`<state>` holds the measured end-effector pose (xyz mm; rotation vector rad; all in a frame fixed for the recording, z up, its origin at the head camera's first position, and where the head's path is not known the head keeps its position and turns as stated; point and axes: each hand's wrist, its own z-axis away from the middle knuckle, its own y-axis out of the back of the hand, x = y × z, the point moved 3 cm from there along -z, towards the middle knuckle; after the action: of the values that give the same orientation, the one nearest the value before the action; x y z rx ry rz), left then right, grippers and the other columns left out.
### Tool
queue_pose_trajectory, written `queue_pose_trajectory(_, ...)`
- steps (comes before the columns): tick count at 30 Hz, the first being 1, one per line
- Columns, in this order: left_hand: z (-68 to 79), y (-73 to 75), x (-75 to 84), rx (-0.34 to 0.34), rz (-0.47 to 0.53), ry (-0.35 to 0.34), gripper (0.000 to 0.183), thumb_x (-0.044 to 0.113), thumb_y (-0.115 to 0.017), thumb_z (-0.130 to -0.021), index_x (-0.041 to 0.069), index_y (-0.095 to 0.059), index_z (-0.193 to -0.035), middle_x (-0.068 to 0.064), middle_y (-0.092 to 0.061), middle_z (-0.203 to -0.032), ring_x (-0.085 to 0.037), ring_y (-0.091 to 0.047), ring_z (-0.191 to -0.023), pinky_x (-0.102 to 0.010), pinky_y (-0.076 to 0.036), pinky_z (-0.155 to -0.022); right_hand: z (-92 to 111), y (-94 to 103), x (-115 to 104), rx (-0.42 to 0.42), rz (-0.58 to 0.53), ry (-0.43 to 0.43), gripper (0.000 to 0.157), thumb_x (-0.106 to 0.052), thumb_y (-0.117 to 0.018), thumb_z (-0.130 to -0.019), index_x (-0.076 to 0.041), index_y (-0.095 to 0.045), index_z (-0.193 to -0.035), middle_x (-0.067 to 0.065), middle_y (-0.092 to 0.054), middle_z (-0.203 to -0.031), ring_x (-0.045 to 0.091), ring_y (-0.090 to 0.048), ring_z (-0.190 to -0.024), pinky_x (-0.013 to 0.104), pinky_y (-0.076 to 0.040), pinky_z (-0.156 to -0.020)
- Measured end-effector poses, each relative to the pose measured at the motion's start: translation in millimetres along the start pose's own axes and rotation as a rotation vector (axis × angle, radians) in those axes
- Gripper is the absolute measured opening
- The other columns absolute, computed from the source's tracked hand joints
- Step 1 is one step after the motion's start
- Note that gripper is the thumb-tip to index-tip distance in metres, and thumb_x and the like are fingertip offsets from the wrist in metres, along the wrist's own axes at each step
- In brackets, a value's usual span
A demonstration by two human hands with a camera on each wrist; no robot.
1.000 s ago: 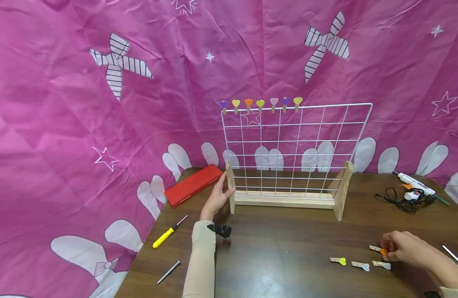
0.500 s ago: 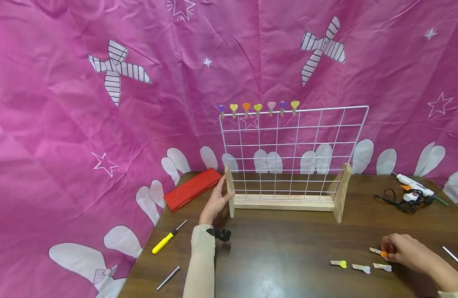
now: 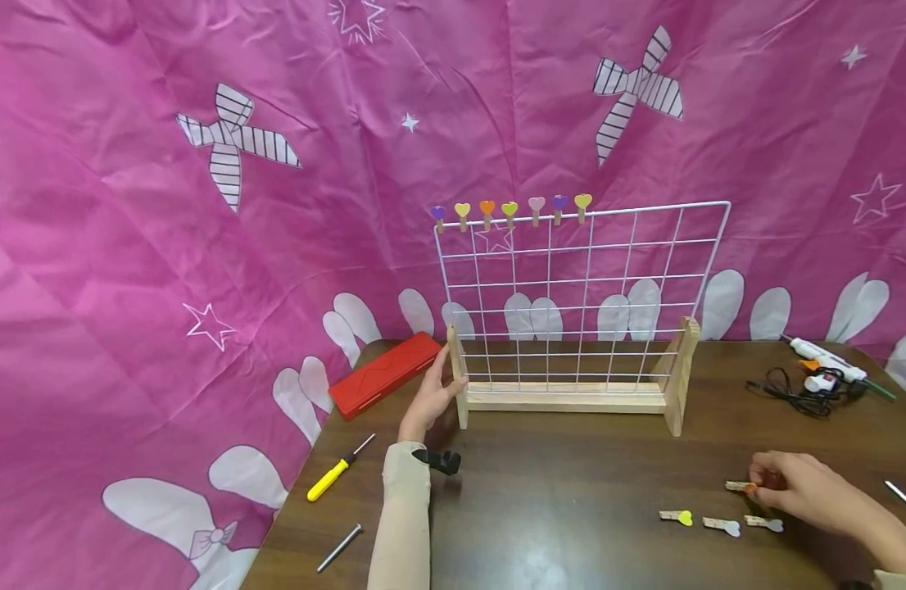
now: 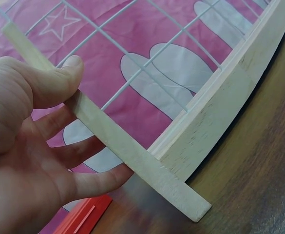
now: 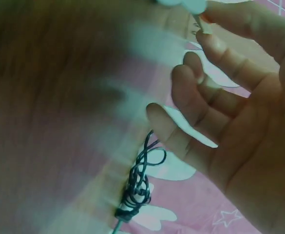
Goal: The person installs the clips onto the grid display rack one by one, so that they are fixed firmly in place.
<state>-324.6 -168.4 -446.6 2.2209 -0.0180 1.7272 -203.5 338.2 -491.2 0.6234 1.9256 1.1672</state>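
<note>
My left hand [image 3: 428,400] grips the left side post [image 4: 132,146] of a wooden stand [image 3: 563,402], thumb in front and fingers behind. The stand carries a white wire grid [image 3: 659,208], with several heart clothespins [image 3: 486,209] clipped along the left part of its top wire. On the right, my right hand [image 3: 807,492] pinches a small clothespin [image 3: 736,486] by its orange heart end, thumb against index finger. Nearby on the table lie a lime-yellow heart clothespin [image 3: 677,517] and two whitish ones, one left [image 3: 722,526] and one right [image 3: 766,523].
Left of the stand are a red case [image 3: 385,373], a yellow screwdriver [image 3: 329,478] and a metal bolt [image 3: 340,547]. A white glue gun [image 3: 829,360] with a coiled black cord [image 3: 799,397] lies at back right. A white stick [image 3: 904,498] is at the right edge.
My right hand has moved slightly up and to the left with the orange heart clothespin, away from the other clothespins. My left hand keeps its grip on the post.
</note>
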Motion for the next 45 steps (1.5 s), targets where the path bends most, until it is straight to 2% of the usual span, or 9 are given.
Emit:
queue_pose_trajectory(5, -2.7, 1.2, 2.0, 0.005, 0.006, -0.007, 0.075, -0.004, -0.057, -0.087, 0.011, -0.016, -0.148, -0.02, -0.025, -0.147, -0.041, -0.03, -0.13, -0.055, -0.037, -0.095, -10, 15.5, -13, 0.157, -0.016, 0.004, 0.03, -0.005, -0.075, -0.071, -0.026, -0.055, -0.075, -0.022, -0.042, -0.064, -0.006, -0.038, -0.056, 0.018, -0.029, -0.045)
queue_pose_trajectory(8, -2.2, 1.3, 0.9, 0.004, 0.017, -0.012, 0.075, -0.005, -0.056, -0.087, 0.011, -0.016, -0.148, -0.022, -0.025, -0.147, -0.043, -0.031, -0.129, -0.055, -0.037, -0.094, -16, 26.1, -22, 0.204, -0.025, 0.004, 0.03, -0.003, -0.075, -0.072, -0.026, -0.056, -0.079, -0.021, -0.045, -0.065, -0.004, -0.041, -0.057, 0.017, -0.032, -0.046)
queue_pose_trajectory(14, 1.1, 0.0, 0.1, 0.014, 0.006, -0.003, 0.075, -0.006, -0.056, -0.086, 0.009, -0.017, -0.148, -0.022, -0.025, -0.146, -0.041, -0.028, -0.13, -0.055, -0.035, -0.096, -34, 47.7, -41, 0.259, 0.059, 0.151, 0.037, 0.005, -0.073, -0.068, -0.022, -0.055, -0.085, -0.021, -0.048, -0.074, -0.006, -0.043, -0.062, 0.012, -0.032, -0.051)
queue_pose_trajectory(20, 1.0, 0.5, 2.2, 0.02, 0.009, -0.016, 0.074, -0.007, -0.056, -0.086, 0.008, -0.017, -0.148, -0.024, -0.027, -0.145, -0.042, -0.033, -0.127, -0.054, -0.038, -0.094, -56, 67.9, -62, 0.204, 0.225, 0.225, 0.039, 0.0, -0.074, -0.068, -0.027, -0.05, -0.08, -0.019, -0.039, -0.078, -0.007, -0.036, -0.061, 0.015, -0.031, -0.05)
queue_pose_trajectory(24, -0.6, -0.4, 2.0, 0.02, 0.01, -0.024, 0.074, -0.006, -0.056, -0.086, 0.008, -0.017, -0.148, -0.024, -0.027, -0.145, -0.043, -0.034, -0.127, -0.054, -0.038, -0.094, -74, 84.5, -75, 0.16, 0.312, 0.263, 0.04, 0.004, -0.065, -0.066, -0.03, -0.047, -0.077, -0.018, -0.038, -0.081, -0.006, -0.035, -0.057, 0.018, -0.03, -0.045)
queue_pose_trajectory(27, -1.2, -1.5, 0.3, 0.015, 0.011, -0.036, 0.075, -0.006, -0.056, -0.086, 0.008, -0.017, -0.148, -0.023, -0.026, -0.146, -0.042, -0.032, -0.128, -0.053, -0.037, -0.096, -91, 99.6, -87, 0.167, 0.358, 0.317, 0.039, 0.004, -0.062, -0.064, -0.03, -0.045, -0.072, -0.016, -0.039, -0.082, -0.005, -0.034, -0.054, 0.018, -0.028, -0.042)
queue_pose_trajectory(32, 3.8, -0.4, -3.4, 0.028, 0.0, -0.026, 0.075, -0.007, -0.057, -0.085, 0.007, -0.018, -0.147, -0.022, -0.025, -0.147, -0.041, -0.029, -0.131, -0.054, -0.032, -0.099, -120, 124.0, -112, 0.186, 0.445, 0.387, 0.032, -0.001, -0.067, -0.067, -0.025, -0.046, -0.07, -0.012, -0.04, -0.081, -0.004, -0.033, -0.05, 0.02, -0.027, -0.039)
queue_pose_trajectory(38, 8.8, -0.6, -4.1, 0.024, -0.014, -0.011, 0.074, -0.006, -0.057, -0.086, 0.006, -0.017, -0.147, -0.023, -0.026, -0.146, -0.039, -0.026, -0.132, -0.054, -0.027, -0.103, -155, 159.7, -145, 0.139, 0.504, 0.345, 0.029, 0.003, -0.065, -0.067, -0.022, -0.051, -0.071, -0.01, -0.042, -0.078, 0.002, -0.042, -0.051, 0.024, -0.032, -0.039)
queue_pose_trajectory(45, 4.4, -0.9, -1.7, 0.028, -0.023, -0.037, 0.074, -0.004, -0.058, -0.086, 0.007, -0.018, -0.147, -0.023, -0.029, -0.145, -0.039, -0.031, -0.13, -0.052, -0.031, -0.101, -197, 206.2, -181, 0.13, 0.546, 0.311, 0.021, 0.003, -0.063, -0.075, -0.018, -0.057, -0.077, -0.008, -0.051, -0.08, 0.008, -0.053, -0.059, 0.03, -0.04, -0.046)
